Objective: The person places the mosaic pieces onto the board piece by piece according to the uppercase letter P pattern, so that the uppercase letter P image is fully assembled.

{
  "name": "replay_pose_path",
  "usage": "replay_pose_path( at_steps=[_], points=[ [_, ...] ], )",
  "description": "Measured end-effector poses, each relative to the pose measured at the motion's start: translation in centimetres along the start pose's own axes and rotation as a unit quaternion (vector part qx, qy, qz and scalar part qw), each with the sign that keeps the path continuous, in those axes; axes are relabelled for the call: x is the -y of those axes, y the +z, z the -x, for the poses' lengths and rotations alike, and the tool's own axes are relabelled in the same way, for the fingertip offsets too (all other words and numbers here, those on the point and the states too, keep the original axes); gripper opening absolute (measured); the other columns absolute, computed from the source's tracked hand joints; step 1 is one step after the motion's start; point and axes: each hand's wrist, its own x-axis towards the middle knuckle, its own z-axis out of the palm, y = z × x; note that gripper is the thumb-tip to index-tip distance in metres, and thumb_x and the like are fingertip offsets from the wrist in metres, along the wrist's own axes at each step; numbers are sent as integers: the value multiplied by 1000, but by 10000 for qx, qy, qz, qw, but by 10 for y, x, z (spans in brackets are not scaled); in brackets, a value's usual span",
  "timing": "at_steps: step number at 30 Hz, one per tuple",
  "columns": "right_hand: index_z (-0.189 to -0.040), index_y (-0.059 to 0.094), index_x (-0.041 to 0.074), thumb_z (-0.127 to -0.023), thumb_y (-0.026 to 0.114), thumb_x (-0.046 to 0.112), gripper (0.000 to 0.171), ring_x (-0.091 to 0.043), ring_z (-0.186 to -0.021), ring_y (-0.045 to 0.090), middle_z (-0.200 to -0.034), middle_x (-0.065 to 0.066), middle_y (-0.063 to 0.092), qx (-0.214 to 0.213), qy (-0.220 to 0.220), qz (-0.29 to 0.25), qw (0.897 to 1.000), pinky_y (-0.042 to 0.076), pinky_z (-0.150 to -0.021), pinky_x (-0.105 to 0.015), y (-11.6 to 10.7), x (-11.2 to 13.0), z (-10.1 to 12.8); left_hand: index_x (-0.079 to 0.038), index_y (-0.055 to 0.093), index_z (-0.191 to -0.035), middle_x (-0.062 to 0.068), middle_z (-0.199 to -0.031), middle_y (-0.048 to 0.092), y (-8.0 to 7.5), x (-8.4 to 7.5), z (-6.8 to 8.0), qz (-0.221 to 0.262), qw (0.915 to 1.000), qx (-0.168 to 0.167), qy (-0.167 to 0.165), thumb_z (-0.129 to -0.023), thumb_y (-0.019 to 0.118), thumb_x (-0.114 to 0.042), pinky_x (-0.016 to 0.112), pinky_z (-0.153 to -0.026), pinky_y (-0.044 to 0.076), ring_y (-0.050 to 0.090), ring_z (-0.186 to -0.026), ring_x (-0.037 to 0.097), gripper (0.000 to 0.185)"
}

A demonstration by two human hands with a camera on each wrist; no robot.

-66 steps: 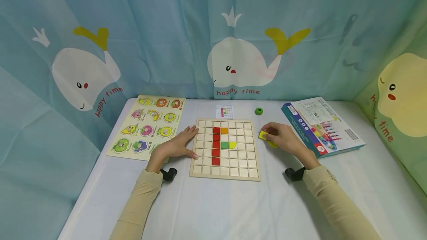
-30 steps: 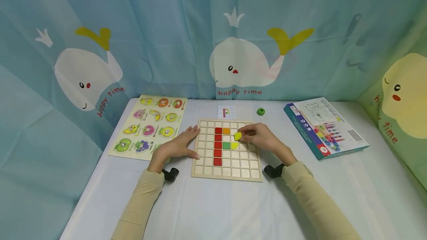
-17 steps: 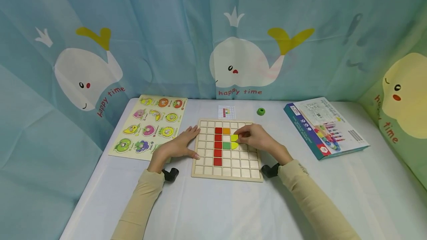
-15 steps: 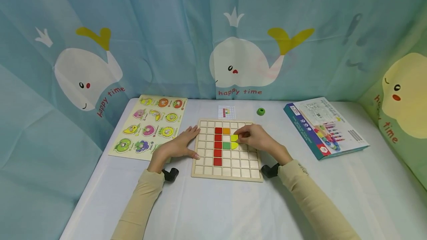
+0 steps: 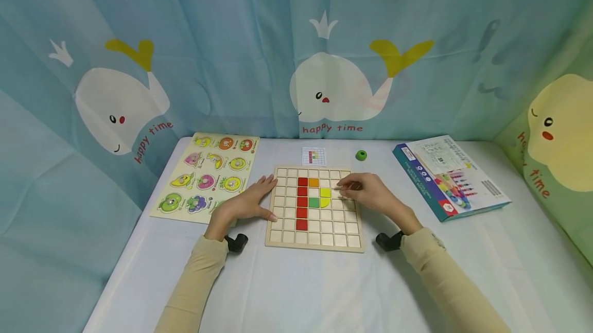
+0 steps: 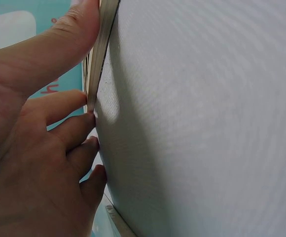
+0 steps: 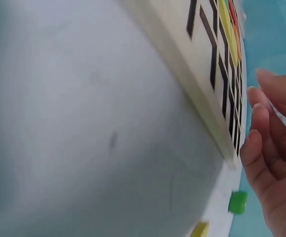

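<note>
A wooden grid board [image 5: 319,238] lies on the table with a column of red square tiles [image 5: 301,213] in its cells. Beside that column sit an orange tile [image 5: 313,182], a green tile [image 5: 314,203], a yellow square tile [image 5: 325,192] and, just below it, a yellow quarter-circle tile [image 5: 325,202]. My left hand [image 5: 247,200] rests with fingers spread against the board's left edge; its thumb and fingertips touch the side in the left wrist view. Over the board's right columns hovers my right hand [image 5: 370,190], fingers loosely bent and holding nothing.
Behind the board lies a small pattern card [image 5: 314,156], and a green bead [image 5: 361,155] stands to its right. A fruit puzzle board [image 5: 215,163] is at the left, a toy box [image 5: 451,176] at the right. One yellow piece [image 7: 200,229] lies beyond the board's right side.
My right hand brought the yellow square tile from the table's right, set it above the yellow quarter-circle, let go and drew back slightly right. The left hand stayed put.
</note>
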Motion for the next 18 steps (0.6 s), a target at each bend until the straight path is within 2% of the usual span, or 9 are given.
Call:
replay_pose_path(
  at_steps=[5, 12, 18],
  points=[
    [-114, 75, 4, -96, 71, 11, 21, -21, -83, 60, -98, -9, 71, -167, -1, 82, 9998, 51, -66, -27, -11, -10, 13, -7, 16, -166, 13, -174, 6, -1, -2, 0, -49, 10000, 13, -30, -86, 84, -29, 57, -130, 10, 1, -161, 36, 106],
    [-113, 76, 3, -95, 71, 10, 20, -18, -81, 60, -98, -9, 73, -249, 4, 320, 9992, 50, -65, -25, -26, -26, 28, -7, 16, -166, 14, -174, 6, -1, -4, 1, -51, 10000, 20, -60, -86, 84, -29, 57, -130, 10, 1, -161, 37, 107],
    [-114, 75, 2, -95, 71, 10, 21, -18, -81, 59, -99, -9, 72, -233, 128, 319, 9991, 50, -64, -23, -36, -36, 40, -7, 17, -165, 15, -174, 6, 0, -2, 1, -21, 10000, -15, -45, -86, 84, -28, 58, -130, 10, 1, -160, 38, 106]
  ],
)
